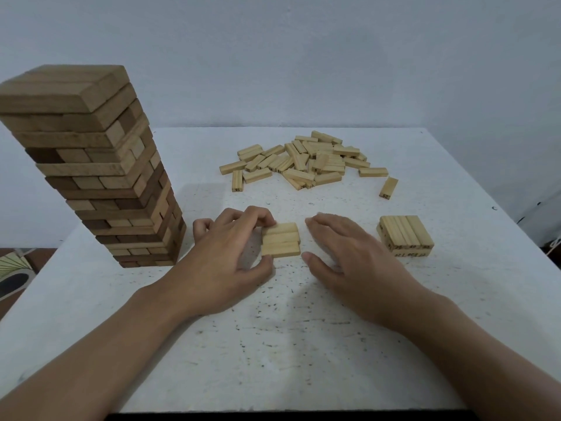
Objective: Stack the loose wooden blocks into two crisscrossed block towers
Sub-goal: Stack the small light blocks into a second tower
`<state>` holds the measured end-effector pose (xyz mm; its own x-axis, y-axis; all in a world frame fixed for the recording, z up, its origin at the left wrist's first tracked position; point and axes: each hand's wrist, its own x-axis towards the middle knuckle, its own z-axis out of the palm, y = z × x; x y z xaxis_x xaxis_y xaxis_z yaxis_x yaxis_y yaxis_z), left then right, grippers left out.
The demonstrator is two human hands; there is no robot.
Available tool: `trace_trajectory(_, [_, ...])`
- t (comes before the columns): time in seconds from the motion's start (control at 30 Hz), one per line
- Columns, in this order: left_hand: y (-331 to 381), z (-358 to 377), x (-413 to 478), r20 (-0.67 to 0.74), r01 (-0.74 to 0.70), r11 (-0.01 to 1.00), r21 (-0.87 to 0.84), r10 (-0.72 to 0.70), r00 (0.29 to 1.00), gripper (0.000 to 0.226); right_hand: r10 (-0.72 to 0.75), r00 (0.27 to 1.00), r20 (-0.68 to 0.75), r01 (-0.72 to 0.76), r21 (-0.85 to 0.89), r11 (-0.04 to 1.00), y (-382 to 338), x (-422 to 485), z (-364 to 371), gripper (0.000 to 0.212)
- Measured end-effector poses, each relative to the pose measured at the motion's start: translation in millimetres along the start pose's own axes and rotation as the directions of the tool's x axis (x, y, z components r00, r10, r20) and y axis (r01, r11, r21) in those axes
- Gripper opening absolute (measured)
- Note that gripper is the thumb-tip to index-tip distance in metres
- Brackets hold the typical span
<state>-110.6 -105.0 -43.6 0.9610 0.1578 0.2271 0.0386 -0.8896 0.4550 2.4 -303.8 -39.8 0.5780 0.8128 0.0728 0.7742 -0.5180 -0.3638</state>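
Observation:
Three pale wooden blocks lie side by side as a flat row of blocks in the middle of the table. My left hand pinches the row's left end, fingers on its far edge and thumb at its near corner. My right hand hovers just right of the row with fingers spread and relaxed, holding nothing. A low two-layer stack of pale blocks stands to the right. Several loose blocks lie in a pile further back, with one stray block to its right.
A tall crisscrossed tower of darker, larger wooden blocks stands at the table's left. The white speckled table ends close in front of me, and a pale wall rises behind its far edge. Floor shows at the far left.

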Motion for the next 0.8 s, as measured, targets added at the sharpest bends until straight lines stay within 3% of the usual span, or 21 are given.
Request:
trace_trajectory(0.07, [-1,1,0,-0.003,-0.023,1.0,0.012,0.023,1.0,0.034,0.008,0.991,0.136,0.007,-0.108,0.994,-2,0,2,0.068])
trace_trajectory(0.17, [-3,4,1,0.019,-0.018,0.999,0.036,0.017,1.0,0.041,0.016,0.977,0.215,0.028,-0.202,0.979,-2,2,8,0.069])
trace_trajectory(0.3, [-8,8,2,0.047,-0.069,0.986,0.151,0.063,0.997,0.056,0.002,0.98,0.198,0.047,-0.243,0.969,1,3,14,0.064])
trace_trajectory(0.4, [-7,8,1,0.078,-0.095,0.975,0.201,0.081,0.994,0.062,-0.008,0.983,0.186,0.053,-0.238,0.97,2,4,15,0.073])
trace_trajectory(0.8, [-4,15,-1,0.08,-0.14,0.944,0.298,0.121,0.989,0.057,0.011,0.992,0.128,0.015,-0.206,0.978,-2,6,20,0.084])
